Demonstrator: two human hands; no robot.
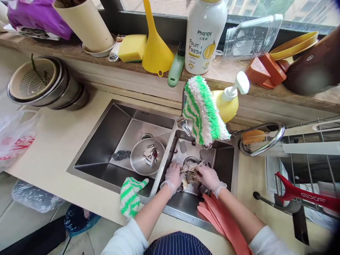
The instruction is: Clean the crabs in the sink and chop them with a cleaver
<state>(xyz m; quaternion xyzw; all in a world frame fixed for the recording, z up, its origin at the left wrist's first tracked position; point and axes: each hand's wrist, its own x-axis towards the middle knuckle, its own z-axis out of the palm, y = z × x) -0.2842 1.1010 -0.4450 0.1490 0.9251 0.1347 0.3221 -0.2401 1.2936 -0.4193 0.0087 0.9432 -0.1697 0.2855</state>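
Both my hands wear thin clear gloves and are down in the right basin of the steel sink [170, 141]. My left hand [173, 175] and my right hand [209, 176] are closed from either side on a brownish crab [190, 174] held over the drain. In the left basin stands a steel bowl [139, 156] with several crab pieces [150, 156] in it, and a steel scourer [120, 154] lies beside it.
A green-striped cloth [203, 109] hangs over the tap, another [129, 196] over the sink's front edge. Pink rubber gloves [220, 219] drape the front rim. Stacked basins [47, 85] sit left, a dish rack [313, 156] right. Detergent bottle [204, 35], funnel [155, 46], sponge [132, 47] line the sill.
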